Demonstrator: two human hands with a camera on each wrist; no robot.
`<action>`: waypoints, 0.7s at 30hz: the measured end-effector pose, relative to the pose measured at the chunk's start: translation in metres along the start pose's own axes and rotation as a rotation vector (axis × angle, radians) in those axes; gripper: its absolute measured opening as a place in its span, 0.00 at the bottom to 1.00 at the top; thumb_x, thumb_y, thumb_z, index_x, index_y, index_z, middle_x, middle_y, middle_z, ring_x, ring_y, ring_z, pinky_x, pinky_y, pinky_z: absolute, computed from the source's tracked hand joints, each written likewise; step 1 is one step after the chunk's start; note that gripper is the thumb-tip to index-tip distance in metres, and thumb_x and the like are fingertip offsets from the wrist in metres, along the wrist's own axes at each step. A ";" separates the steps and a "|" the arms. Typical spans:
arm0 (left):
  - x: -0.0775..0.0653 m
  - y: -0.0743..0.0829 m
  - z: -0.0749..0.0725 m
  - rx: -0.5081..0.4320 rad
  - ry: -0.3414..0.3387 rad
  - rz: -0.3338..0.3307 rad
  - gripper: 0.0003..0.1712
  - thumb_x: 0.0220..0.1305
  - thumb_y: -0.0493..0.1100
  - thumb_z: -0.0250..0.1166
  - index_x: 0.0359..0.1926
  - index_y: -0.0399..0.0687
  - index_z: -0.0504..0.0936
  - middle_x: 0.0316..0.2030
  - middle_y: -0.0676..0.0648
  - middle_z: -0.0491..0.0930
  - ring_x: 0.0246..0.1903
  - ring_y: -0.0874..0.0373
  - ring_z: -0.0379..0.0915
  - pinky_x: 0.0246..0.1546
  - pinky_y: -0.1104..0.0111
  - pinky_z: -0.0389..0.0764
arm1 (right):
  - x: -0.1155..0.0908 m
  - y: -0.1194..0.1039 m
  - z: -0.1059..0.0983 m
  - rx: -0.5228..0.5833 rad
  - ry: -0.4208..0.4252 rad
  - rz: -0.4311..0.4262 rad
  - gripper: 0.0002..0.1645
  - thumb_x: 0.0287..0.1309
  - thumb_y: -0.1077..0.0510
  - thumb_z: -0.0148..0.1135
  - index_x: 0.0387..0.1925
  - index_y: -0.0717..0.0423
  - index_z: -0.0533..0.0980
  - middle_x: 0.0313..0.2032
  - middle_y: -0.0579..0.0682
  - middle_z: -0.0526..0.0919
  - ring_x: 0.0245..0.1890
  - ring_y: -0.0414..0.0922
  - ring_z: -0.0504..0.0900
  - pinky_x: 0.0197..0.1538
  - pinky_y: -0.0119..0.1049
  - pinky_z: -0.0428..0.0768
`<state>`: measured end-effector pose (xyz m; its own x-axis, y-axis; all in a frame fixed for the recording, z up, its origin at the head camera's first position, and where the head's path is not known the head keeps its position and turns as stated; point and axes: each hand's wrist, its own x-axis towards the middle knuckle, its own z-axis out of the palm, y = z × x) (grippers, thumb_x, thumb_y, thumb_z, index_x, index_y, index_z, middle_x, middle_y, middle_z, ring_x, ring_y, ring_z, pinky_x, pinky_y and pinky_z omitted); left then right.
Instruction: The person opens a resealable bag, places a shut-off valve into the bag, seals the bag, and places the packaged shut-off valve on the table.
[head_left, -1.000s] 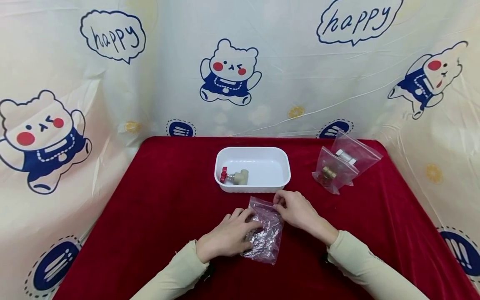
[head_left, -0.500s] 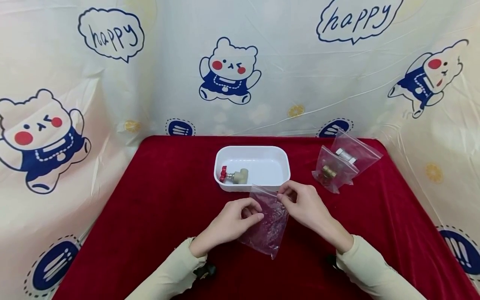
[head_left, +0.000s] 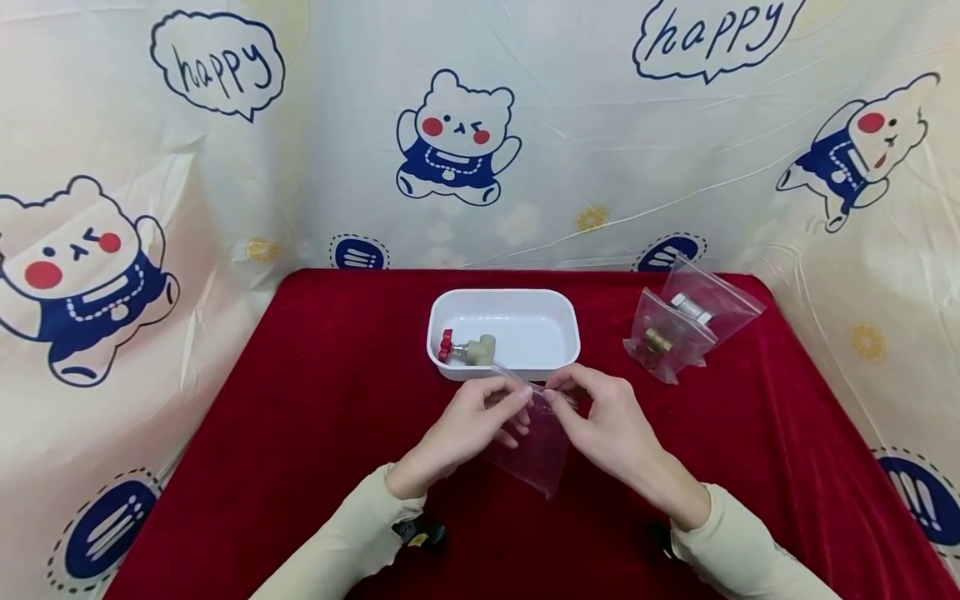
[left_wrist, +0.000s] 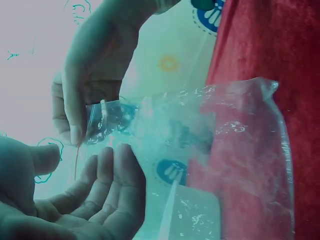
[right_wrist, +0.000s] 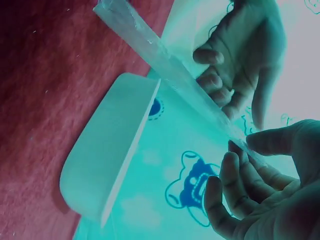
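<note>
A clear zip-lock bag (head_left: 546, 467) hangs in front of the white tray, and nothing shows inside it. My right hand (head_left: 618, 425) pinches its top edge between thumb and fingers. Beside that edge is my left hand (head_left: 468, 421). In the left wrist view the left hand's thumb and loosely bent fingers (left_wrist: 125, 175) stand apart, with the bag (left_wrist: 250, 150) beyond them. The right wrist view shows the bag (right_wrist: 175, 75) edge-on, its end between the right thumb and fingers.
The white plastic tray (head_left: 517, 373) holds a beige valve (head_left: 480, 351) with a red handwheel. At the back right of the red cloth (head_left: 337, 417) lie two zip bags, one with a brass fitting (head_left: 657, 339), the other with a silvery fitting (head_left: 692, 308). A patterned curtain hangs behind.
The bag has been lifted off the cloth and tilted up by my right hand. My left hand has come off the bag's flat face and moved up beside its top edge.
</note>
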<state>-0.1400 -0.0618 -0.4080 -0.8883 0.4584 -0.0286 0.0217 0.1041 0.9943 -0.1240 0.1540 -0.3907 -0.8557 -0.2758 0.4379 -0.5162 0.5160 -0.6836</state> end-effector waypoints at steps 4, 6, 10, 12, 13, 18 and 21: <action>0.002 0.006 0.002 -0.055 0.025 -0.023 0.21 0.82 0.47 0.58 0.43 0.31 0.84 0.31 0.41 0.83 0.29 0.49 0.83 0.25 0.60 0.87 | -0.002 -0.005 0.004 0.005 0.007 -0.061 0.10 0.61 0.67 0.73 0.40 0.50 0.84 0.35 0.38 0.86 0.32 0.36 0.80 0.33 0.37 0.82; 0.003 0.007 0.002 -0.077 0.030 -0.042 0.20 0.82 0.46 0.57 0.42 0.31 0.83 0.29 0.41 0.82 0.28 0.51 0.83 0.21 0.62 0.85 | -0.004 -0.007 0.005 -0.008 0.011 -0.098 0.10 0.61 0.67 0.73 0.40 0.50 0.84 0.36 0.38 0.86 0.33 0.36 0.80 0.35 0.38 0.83; 0.002 0.008 0.002 -0.117 0.026 -0.058 0.18 0.82 0.44 0.56 0.41 0.31 0.82 0.28 0.41 0.81 0.28 0.54 0.82 0.18 0.65 0.83 | -0.006 -0.007 0.007 -0.058 0.014 -0.190 0.10 0.60 0.67 0.74 0.39 0.51 0.84 0.36 0.39 0.85 0.35 0.37 0.80 0.37 0.35 0.81; 0.002 0.008 0.002 -0.119 0.026 -0.055 0.17 0.82 0.42 0.56 0.41 0.32 0.82 0.29 0.41 0.81 0.28 0.54 0.82 0.17 0.66 0.82 | -0.006 -0.006 0.008 -0.077 0.013 -0.226 0.10 0.59 0.67 0.74 0.39 0.51 0.84 0.37 0.40 0.85 0.36 0.39 0.82 0.39 0.34 0.81; 0.002 0.009 0.002 -0.112 0.026 -0.050 0.16 0.82 0.42 0.57 0.40 0.32 0.82 0.29 0.42 0.81 0.28 0.54 0.82 0.17 0.66 0.82 | -0.006 -0.006 0.009 -0.080 0.008 -0.239 0.10 0.58 0.67 0.75 0.39 0.52 0.84 0.37 0.40 0.85 0.37 0.40 0.82 0.40 0.35 0.82; 0.002 0.008 0.001 -0.038 0.031 -0.009 0.13 0.80 0.37 0.57 0.39 0.33 0.83 0.29 0.44 0.81 0.29 0.49 0.81 0.18 0.65 0.82 | -0.004 -0.003 0.008 -0.008 -0.084 -0.187 0.10 0.59 0.59 0.78 0.41 0.49 0.85 0.36 0.37 0.85 0.35 0.39 0.82 0.39 0.38 0.83; 0.002 0.008 0.000 0.029 0.022 0.029 0.12 0.79 0.36 0.57 0.39 0.35 0.84 0.28 0.45 0.81 0.29 0.41 0.80 0.19 0.58 0.84 | 0.002 -0.002 0.005 0.075 -0.159 -0.053 0.07 0.64 0.52 0.76 0.40 0.45 0.85 0.31 0.35 0.84 0.31 0.37 0.81 0.35 0.39 0.82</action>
<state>-0.1414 -0.0597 -0.3998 -0.8968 0.4424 0.0025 0.0605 0.1170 0.9913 -0.1250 0.1487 -0.3911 -0.8190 -0.4290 0.3810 -0.5572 0.4365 -0.7064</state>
